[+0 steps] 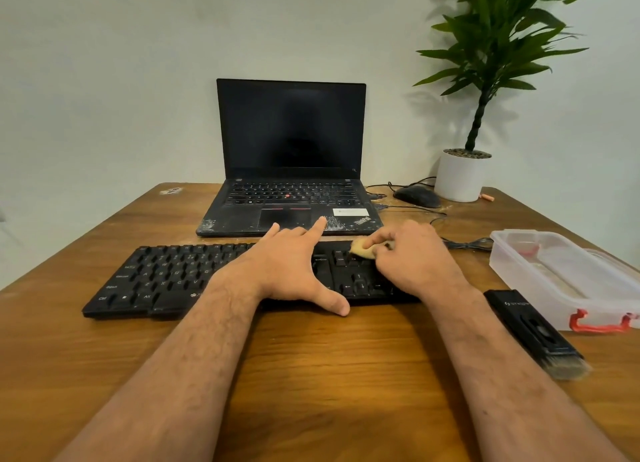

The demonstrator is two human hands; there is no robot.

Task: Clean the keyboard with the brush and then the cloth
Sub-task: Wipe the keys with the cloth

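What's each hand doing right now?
Left hand: open, fingers spread, resting on the keyboard.
Right hand: closed, pinching the yellow cloth against the keys.

The keyboard [173,281] lies on the table [329,375], with the laptop [291,170] behind it. To the right of the laptop stand the mouse [417,196] and the plant pot [460,176]. The container [568,274] lies to the right of the keyboard, with the brush [535,333] just before it.
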